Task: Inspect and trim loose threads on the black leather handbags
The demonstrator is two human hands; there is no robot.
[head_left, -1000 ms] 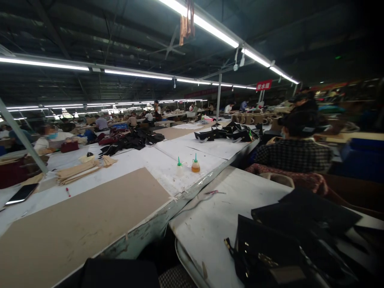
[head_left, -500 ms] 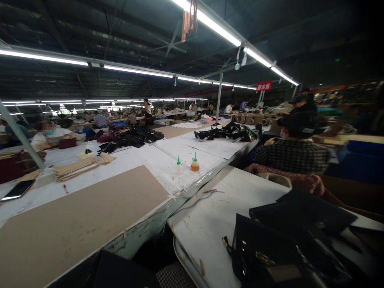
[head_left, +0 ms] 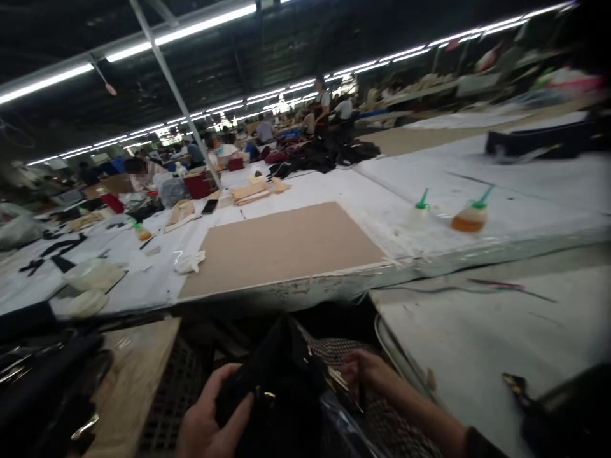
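In the head view, a black bag with gold-coloured metal fittings is held low in front of me, over my lap. My left hand grips its left side, thumb on the near face. At the bag's right side is my right hand, its fingers closed around a narrow dark strap beside the gold fittings. Clear plastic film shows on the bag's lower right. The bag's underside is hidden, and the picture is somewhat blurred.
A brown board lies on the white worktable ahead. Two green-tipped bottles, one with amber liquid, stand to its right. Black bags lie at left beside a cardboard sheet. A grey side table is at right. People work farther back.
The view has swung left and down. Both my hands and the black bag between them have come into sight. The seated person in checks at right is out of view.
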